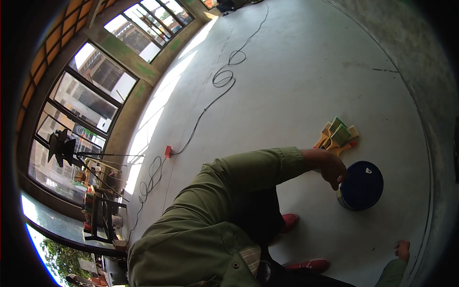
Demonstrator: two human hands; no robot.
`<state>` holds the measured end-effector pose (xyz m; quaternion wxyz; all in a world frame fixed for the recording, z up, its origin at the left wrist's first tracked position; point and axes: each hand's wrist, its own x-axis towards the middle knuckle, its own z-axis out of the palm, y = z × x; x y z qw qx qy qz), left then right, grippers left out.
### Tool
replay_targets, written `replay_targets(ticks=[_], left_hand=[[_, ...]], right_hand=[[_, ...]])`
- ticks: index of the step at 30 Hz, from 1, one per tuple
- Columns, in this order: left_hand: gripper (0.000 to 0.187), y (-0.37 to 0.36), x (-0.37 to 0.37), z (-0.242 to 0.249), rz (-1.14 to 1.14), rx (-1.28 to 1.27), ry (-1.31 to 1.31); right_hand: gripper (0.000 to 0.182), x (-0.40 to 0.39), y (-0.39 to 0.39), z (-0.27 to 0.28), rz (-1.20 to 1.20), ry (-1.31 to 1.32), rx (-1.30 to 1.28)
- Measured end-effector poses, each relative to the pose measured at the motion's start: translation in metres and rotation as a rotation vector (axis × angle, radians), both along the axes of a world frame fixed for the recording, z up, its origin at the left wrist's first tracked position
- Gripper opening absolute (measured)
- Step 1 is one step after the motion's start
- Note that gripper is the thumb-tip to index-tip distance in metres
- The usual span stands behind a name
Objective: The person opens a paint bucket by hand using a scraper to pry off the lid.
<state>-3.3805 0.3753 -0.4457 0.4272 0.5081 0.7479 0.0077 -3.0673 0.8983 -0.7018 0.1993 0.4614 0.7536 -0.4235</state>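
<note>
A round tub (361, 184) with a dark blue lid stands on the grey floor. There is a small white mark on top of the lid. My left hand (333, 171) reaches down to the tub's near edge, its fingers bent and close together beside the rim. Whether they grip the tub or something small there, I cannot make out. My right hand (402, 250) is apart from the tub at the lower right, fingers curled with nothing visible in them. Several paintbrushes (338, 134) with wooden handles lie in a bunch beyond my left forearm.
A black cable (205, 111) runs in loops across the floor to a red box (168, 151). My red shoes (308, 264) are on the floor beside the tub. Windows and a tripod stand (91, 158) line the left side. A wall (425, 62) borders the floor on the right.
</note>
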Motion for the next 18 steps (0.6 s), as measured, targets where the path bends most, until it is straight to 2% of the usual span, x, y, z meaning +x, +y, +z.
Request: replay_targets(ticks=[18], left_hand=[[0.040,0.0004,0.0026,0.0034,0.023,-0.023,0.012]], right_hand=[[0.023,-0.0009,-0.0047,0.0055,-0.004,0.010,0.007]])
